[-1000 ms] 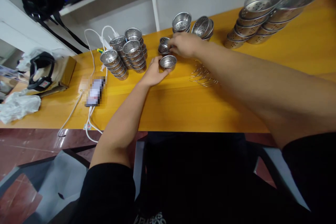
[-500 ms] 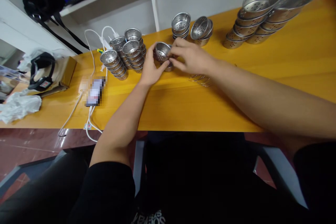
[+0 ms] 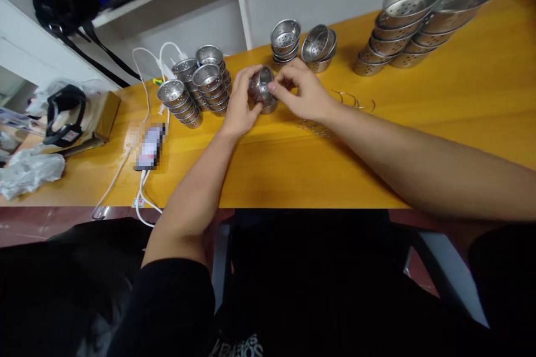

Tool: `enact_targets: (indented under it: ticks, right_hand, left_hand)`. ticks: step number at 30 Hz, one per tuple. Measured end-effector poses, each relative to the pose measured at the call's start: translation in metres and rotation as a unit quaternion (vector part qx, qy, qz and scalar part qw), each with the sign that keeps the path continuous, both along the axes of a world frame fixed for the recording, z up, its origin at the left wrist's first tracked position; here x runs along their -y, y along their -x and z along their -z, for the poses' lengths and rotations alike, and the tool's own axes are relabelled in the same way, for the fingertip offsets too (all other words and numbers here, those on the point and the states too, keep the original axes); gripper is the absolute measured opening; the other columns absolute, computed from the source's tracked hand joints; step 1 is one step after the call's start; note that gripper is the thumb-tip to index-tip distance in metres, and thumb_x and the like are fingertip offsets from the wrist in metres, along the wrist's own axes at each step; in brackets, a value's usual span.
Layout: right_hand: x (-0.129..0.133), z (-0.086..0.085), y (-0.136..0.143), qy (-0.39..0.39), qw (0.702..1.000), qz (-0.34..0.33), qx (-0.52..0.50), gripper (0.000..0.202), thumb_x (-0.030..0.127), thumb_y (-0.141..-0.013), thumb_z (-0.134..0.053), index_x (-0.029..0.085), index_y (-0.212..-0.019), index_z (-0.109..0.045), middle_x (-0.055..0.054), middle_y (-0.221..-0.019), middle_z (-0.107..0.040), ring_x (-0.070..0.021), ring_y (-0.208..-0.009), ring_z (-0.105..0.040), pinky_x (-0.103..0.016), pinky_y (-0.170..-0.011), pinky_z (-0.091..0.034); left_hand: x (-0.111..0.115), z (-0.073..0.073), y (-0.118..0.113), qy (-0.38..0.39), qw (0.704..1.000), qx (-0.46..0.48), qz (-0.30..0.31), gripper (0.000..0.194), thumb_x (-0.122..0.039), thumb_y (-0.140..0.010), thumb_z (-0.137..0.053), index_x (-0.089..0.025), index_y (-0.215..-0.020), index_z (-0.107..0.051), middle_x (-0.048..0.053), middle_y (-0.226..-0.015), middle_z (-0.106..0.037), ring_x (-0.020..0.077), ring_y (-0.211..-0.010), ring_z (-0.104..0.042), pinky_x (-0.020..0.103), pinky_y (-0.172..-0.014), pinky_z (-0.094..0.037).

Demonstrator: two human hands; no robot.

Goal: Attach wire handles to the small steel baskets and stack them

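A small perforated metal cup is in my left hand, whose fingers and thumb close around its side. The cup is tipped so that its mouth faces right. Beneath it another metal cup shows in part on the table. At the mouth of the tipped cup, my right hand has its thumb and fingers drawn together in a pinch; what lies between them is too small to make out. Thin curved wires lie under my right wrist, and more wire pieces are just beyond that forearm.
Stacked perforated cups stand left, behind my hands and at the right. A phone with white cables lies on the wooden table. Farther left are a cardboard box, a black headset and a plastic bag.
The cup in my left hand has tilted, its mouth turning from upward to the right. My right hand has shifted slightly at the rim. Wires beyond my right forearm now show.
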State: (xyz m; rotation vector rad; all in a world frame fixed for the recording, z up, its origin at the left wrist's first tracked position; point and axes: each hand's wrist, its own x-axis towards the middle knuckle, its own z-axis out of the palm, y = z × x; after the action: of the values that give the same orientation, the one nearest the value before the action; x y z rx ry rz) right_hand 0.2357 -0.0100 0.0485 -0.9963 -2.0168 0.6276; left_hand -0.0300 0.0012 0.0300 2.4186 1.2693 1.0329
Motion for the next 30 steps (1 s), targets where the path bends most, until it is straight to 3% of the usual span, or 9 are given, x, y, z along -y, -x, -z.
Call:
enact_targets:
  ticks: [3, 5, 10, 15, 20, 24, 27, 30]
  right_hand:
    - [-0.007, 0.001, -0.001, 0.064, 0.998, 0.0, -0.016, 0.087, 0.12, -0.106, -0.06, 0.039, -0.125, -0.085, -0.011, -0.111, -0.085, -0.047, -0.123, -0.08, -0.076, -0.121, -0.071]
    - [-0.011, 0.001, -0.004, 0.081, 0.996, -0.017, -0.029, 0.089, 0.124, -0.1, -0.065, 0.038, -0.113, -0.083, -0.01, -0.106, -0.084, -0.046, -0.118, -0.08, -0.076, -0.119, -0.072]
    - [-0.016, -0.004, -0.011, 0.127, 0.986, -0.089, -0.057, 0.083, 0.119, -0.092, -0.086, 0.036, -0.089, -0.075, -0.01, -0.103, -0.088, -0.0455, -0.119, -0.084, -0.076, -0.123, -0.071]
    - [-0.014, -0.01, -0.016, 0.164, 0.974, -0.102, -0.115, 0.083, 0.116, -0.073, -0.103, 0.037, -0.086, -0.082, -0.007, -0.098, -0.089, -0.0427, -0.111, -0.085, -0.073, -0.123, -0.072]
    - [-0.004, -0.017, -0.017, 0.228, 0.948, -0.11, -0.192, 0.077, 0.098, -0.064, -0.122, 0.033, -0.087, -0.089, -0.006, -0.099, -0.091, -0.0323, -0.101, -0.081, -0.065, -0.132, -0.069]
    - [-0.009, -0.02, -0.028, 0.239, 0.923, -0.156, -0.259, 0.076, 0.095, -0.067, -0.124, 0.033, -0.092, -0.089, -0.005, -0.108, -0.093, -0.031, -0.107, -0.082, -0.061, -0.129, -0.069]
    - [-0.029, -0.013, -0.049, 0.208, 0.934, -0.139, -0.254, 0.072, 0.096, -0.08, -0.117, 0.033, -0.098, -0.087, -0.008, -0.116, -0.091, -0.0332, -0.111, -0.081, -0.064, -0.126, -0.069]
    - [-0.055, 0.005, -0.074, 0.087, 0.994, -0.06, -0.015, 0.063, 0.088, -0.088, -0.11, 0.031, -0.091, -0.082, -0.012, -0.106, -0.082, -0.0343, -0.102, -0.072, -0.064, -0.115, -0.07]
  left_hand:
    - [0.0, -0.001, -0.001, 0.017, 1.0, -0.005, 0.015, 0.082, -0.051, -0.111, -0.087, -0.04, -0.186, -0.056, 0.014, -0.196, -0.057, 0.0472, -0.196, -0.046, 0.071, -0.171, -0.029]
    - [0.0, -0.002, -0.002, 0.024, 0.999, -0.007, 0.024, 0.082, -0.05, -0.11, -0.087, -0.04, -0.186, -0.057, 0.014, -0.196, -0.056, 0.0475, -0.196, -0.045, 0.071, -0.171, -0.026]
    - [0.002, -0.004, -0.004, 0.033, 0.999, -0.012, 0.032, 0.082, -0.053, -0.109, -0.089, -0.04, -0.184, -0.06, 0.013, -0.194, -0.058, 0.0491, -0.195, -0.044, 0.071, -0.172, -0.025]
    - [0.004, -0.007, -0.006, 0.029, 0.998, -0.01, 0.052, 0.081, -0.058, -0.11, -0.085, -0.039, -0.184, -0.059, 0.015, -0.196, -0.057, 0.0501, -0.195, -0.044, 0.07, -0.171, -0.025]
    - [0.002, -0.009, -0.005, 0.017, 0.999, -0.027, 0.041, 0.086, -0.072, -0.112, -0.078, -0.037, -0.186, -0.054, 0.014, -0.199, -0.057, 0.0484, -0.197, -0.044, 0.07, -0.172, -0.025]
    - [-0.004, 0.002, 0.001, 0.031, 0.999, 0.012, -0.022, 0.103, -0.097, -0.112, -0.069, -0.034, -0.191, -0.046, 0.014, -0.199, -0.059, 0.0465, -0.2, -0.04, 0.072, -0.168, -0.034]
    - [-0.015, 0.02, 0.008, 0.054, 0.992, 0.1, -0.048, 0.117, -0.11, -0.101, -0.079, -0.033, -0.183, -0.045, 0.018, -0.188, -0.067, 0.0458, -0.19, -0.056, 0.07, -0.162, -0.045]
    - [-0.029, 0.04, 0.013, 0.058, 0.98, 0.188, -0.019, 0.128, -0.122, -0.082, -0.088, -0.034, -0.167, -0.053, 0.016, -0.17, -0.073, 0.0443, -0.174, -0.07, 0.068, -0.158, -0.051]
